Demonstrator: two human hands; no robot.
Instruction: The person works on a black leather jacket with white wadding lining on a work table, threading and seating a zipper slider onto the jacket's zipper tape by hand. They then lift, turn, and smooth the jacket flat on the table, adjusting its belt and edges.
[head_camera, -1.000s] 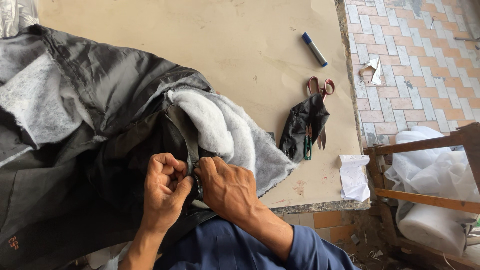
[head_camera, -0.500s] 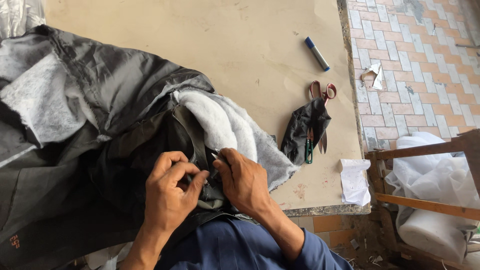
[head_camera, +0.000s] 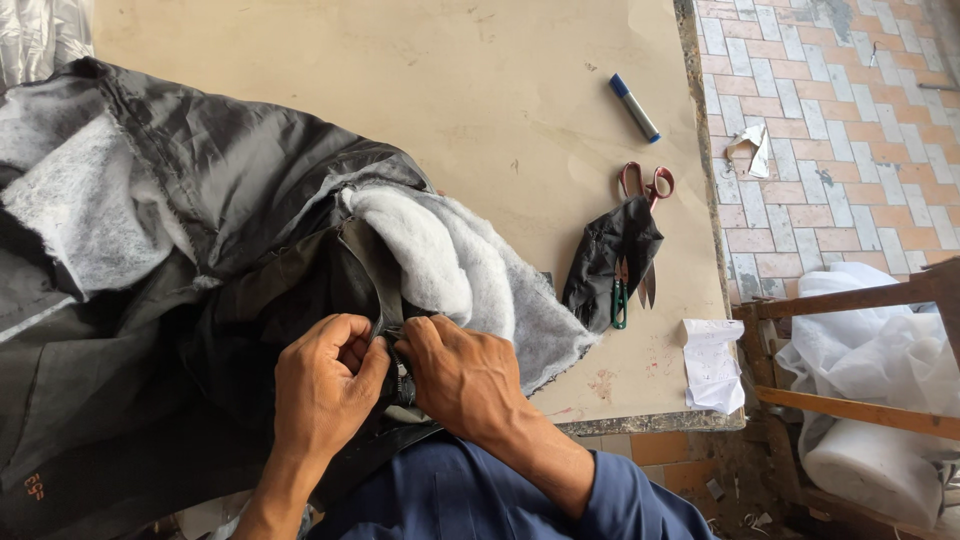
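Head view shows our two hands closer together than half a second ago, meeting again over the dark strip. Our left hand (head_camera: 325, 385) is curled nearly closed, fingers pinching the strip of the jacket (head_camera: 200, 260); our right hand (head_camera: 465, 375) is also curled, fingertips gripping the same strip where a zipper (head_camera: 401, 378) shows between the thumbs. The jacket is black and shiny outside, with white fleecy lining (head_camera: 450, 265) turned out; it lies heaped on the left half of the table (head_camera: 480, 90), its near part hanging over the front edge onto our lap. To the right, well apart, lie red-handled scissors (head_camera: 645, 190) under a black fabric scrap (head_camera: 605, 260), and a blue marker (head_camera: 634, 107). The table's far part lies bare; its right edge borders a brick floor.
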